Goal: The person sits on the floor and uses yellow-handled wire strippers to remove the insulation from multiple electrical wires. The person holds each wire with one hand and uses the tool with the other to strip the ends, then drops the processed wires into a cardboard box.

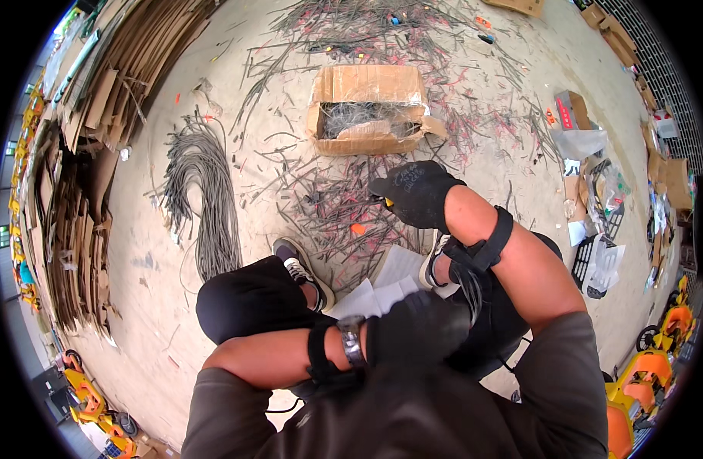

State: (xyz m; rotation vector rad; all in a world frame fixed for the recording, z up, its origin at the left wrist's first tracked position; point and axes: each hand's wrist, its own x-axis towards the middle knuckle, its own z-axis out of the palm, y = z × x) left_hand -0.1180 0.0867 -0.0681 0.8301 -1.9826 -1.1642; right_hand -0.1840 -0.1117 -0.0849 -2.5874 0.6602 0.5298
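My right hand [416, 194], in a black work glove with printing on its back, is closed around a tool with a yellow part [389, 202]; most of the tool is hidden by the fingers. Below it lies a heap of cut cable pieces [343, 215] on the floor, grey with bits of red. Close to my body, my left hand [420, 327] is gloved in black and slightly blurred. A bundle of thin grey cables [469, 290] runs into its grip over my right thigh. White paper sheets [380, 292] lie between my shoes.
An open cardboard box [368, 77] with tangled clear strands stands ahead. A looped bundle of grey cables [216, 224] lies left, near stacked flattened cardboard [70, 246]. Black plastic crates [593, 264] and wrappings sit right. Yellow scooters [644, 378] stand at the edges.
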